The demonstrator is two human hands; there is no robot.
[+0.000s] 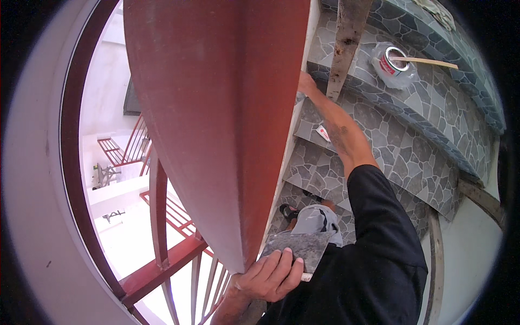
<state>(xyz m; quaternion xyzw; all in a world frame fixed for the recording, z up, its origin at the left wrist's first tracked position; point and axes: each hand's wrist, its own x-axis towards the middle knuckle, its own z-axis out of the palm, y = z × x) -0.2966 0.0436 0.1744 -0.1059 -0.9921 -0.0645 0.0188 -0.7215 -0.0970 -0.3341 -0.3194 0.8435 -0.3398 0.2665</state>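
Note:
A broad red-brown handrail (pixel 216 108) sweeps down the middle of the view, close to the camera. My left hand (pixel 268 277) is at its lower end and grips a flat grey mottled sheet (pixel 300 246) by the bottom edge. My right hand (pixel 306 84) reaches far up along the stairs to the rail's right edge, where the rail partly hides it. Its fingers cannot be made out, nor whether they hold anything. My black sleeve (pixel 379 233) covers the upper arm.
Stone-patterned steps (pixel 411 146) curve up to the right. On one stands an open tin (pixel 394 60) in a clear bag with a wooden stick (pixel 428 61) across it. A rusty post (pixel 346 43) rises beside my right hand. A small white packet (pixel 323 132) lies lower. Red railings (pixel 162 216) stand on the left.

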